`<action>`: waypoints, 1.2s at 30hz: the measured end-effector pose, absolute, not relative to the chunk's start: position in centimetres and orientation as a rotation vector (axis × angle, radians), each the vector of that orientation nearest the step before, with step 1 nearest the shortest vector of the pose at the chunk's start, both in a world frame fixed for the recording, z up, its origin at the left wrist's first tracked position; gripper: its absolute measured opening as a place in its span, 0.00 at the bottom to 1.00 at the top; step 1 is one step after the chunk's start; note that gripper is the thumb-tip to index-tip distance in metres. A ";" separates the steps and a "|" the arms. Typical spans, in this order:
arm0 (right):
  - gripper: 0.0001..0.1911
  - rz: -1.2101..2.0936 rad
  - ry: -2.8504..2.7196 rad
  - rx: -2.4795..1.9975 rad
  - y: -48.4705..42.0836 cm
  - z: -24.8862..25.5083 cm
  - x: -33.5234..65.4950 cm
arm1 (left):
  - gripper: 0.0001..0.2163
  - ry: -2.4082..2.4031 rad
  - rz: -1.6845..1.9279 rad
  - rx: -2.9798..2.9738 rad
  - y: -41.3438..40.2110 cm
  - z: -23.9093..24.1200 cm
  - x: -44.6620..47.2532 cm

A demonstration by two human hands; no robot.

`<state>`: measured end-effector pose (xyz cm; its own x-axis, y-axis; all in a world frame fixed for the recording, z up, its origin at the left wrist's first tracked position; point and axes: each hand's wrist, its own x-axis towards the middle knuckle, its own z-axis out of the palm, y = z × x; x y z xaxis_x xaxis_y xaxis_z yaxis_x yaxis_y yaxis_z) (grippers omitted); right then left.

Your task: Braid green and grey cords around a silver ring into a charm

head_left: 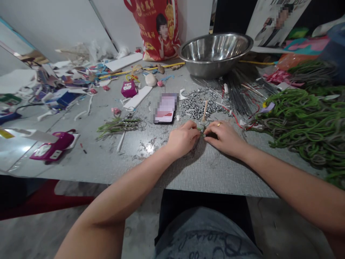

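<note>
My left hand (182, 138) and my right hand (225, 137) rest together on the grey table (113, 162), fingertips meeting. Both pinch a small green cord piece (202, 132) between them; most of it is hidden by the fingers. A thin wooden stick (205, 109) stands just behind the fingertips. Beyond it lies a heap of small metal nuts (194, 103). A ring shows on my right hand.
A phone (165, 108) lies left of the nuts. A steel bowl (215, 52) and a red bag (156, 28) stand at the back. Green cords (304, 120) pile at the right, finished green bundles (121, 125) at the left, a pink tool (52, 149) beyond them.
</note>
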<state>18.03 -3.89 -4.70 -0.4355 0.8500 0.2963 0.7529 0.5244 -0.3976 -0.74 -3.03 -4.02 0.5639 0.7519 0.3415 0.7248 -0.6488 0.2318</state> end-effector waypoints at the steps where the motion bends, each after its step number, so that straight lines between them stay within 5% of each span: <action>1: 0.05 0.298 -2.290 -1.309 -3.9 -4.7 18.1 | 0.09 1.301 0.622 2.714 -3.1 -4.0 -0.7; 36: 0.05 0.591 -2.111 -1.189 -3.6 -5.0 18.6 | 0.06 1.128 0.838 2.574 -3.0 -4.2 -0.9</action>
<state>18.63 -3.59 -5.01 -0.3891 0.8683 0.3075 0.5823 0.4905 -0.6483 -0.93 -2.96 -4.20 0.5460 0.7271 0.4161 0.6083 -0.6856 0.3998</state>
